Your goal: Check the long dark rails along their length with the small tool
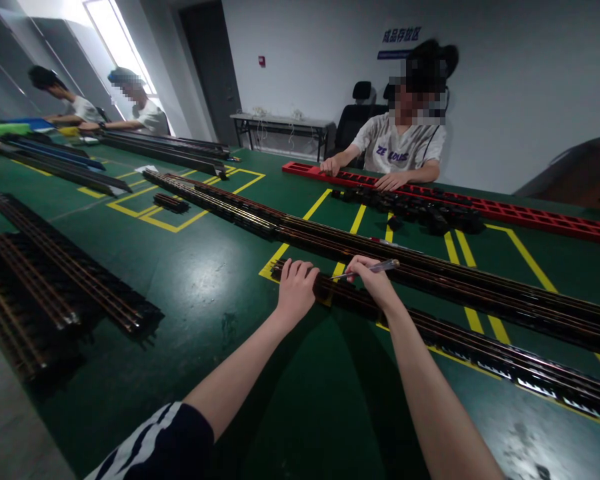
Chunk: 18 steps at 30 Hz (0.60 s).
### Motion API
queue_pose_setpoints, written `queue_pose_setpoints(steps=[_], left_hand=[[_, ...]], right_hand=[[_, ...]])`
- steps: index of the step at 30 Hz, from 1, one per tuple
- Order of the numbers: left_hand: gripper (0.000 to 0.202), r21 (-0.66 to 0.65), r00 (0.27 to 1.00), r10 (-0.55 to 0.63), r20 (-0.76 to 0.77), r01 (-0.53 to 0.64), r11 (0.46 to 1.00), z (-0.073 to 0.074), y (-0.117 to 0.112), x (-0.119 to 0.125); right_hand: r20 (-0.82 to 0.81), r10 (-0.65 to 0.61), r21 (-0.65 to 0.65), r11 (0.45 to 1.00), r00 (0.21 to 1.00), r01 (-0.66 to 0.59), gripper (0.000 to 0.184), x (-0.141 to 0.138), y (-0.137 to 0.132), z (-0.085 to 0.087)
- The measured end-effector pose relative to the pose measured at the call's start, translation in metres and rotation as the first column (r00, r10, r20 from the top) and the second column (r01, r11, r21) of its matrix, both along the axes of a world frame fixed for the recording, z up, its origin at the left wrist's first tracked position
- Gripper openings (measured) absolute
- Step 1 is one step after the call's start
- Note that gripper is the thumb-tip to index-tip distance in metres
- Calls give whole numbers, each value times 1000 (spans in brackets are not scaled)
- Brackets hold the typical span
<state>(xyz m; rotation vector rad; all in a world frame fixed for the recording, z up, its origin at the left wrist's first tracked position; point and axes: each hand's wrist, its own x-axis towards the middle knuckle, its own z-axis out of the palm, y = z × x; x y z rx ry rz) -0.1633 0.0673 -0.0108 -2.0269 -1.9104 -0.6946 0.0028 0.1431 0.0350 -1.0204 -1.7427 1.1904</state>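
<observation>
Item: green worktop (pixel 180 360), filling the lower frame.

Item: left hand (pixel 297 287), center, fingers curling over and holding the left end of a dark rail strip (pixel 445 331); how firmly, cannot tell.

Item: right hand (pixel 373 279), right of center, closing around a slim tool (pixel 386 265) with a clear handle, its thin shaft pointing left above the strip.

Handling: the strip is running from center to the right edge; it is looking stiff along its length, probably flexing somewhat if lifted by one end. The shiny rails are likely being slippery, the fine teeth along the near edge fragile. Best hold: the dark sides, at two points well apart.

Item: several similar strips (pixel 73 264), lying at the left edge.

Item: longer rail strips (pixel 430 272), lying just beyond the held one.

Item: short rail piece (pixel 171 203), resting alone left of upper center.

Item: black parts (pixel 433 217), heaping at upper right beside a red rack (pixel 510 210), over which a co-worker (pixel 400 143) is leaning, hands touching it.

Item: two more people, sitting at upper left.
</observation>
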Motion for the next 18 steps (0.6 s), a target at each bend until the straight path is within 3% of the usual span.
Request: queue_pose_setpoints(steps=[18], left_hand=[[31, 39, 993, 95, 73, -98, 994, 1, 3, -2]], right_hand=[[4, 8, -47, 999, 1000, -8, 19, 11, 1, 1]])
